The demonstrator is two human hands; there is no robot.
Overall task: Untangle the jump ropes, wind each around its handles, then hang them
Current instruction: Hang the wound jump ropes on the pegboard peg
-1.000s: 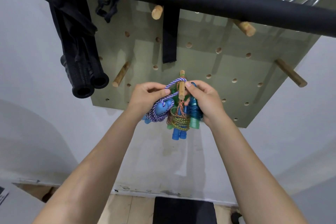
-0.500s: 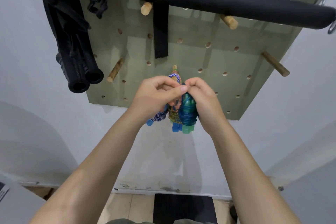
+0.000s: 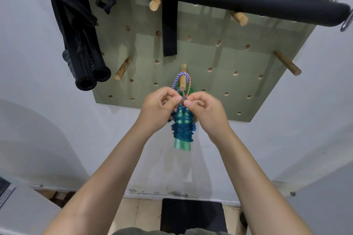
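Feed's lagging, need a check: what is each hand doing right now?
Left hand: closed, pinching the top loop of the teal jump rope.
Right hand: closed, pinching the same loop just below the wooden peg.

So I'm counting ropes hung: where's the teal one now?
Centre of the head view, the teal rope hangs below the peg, pinched between both hands.

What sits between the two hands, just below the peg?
Head view: the teal rope bundle, its top loop pinched by left hand and right hand, below the peg.
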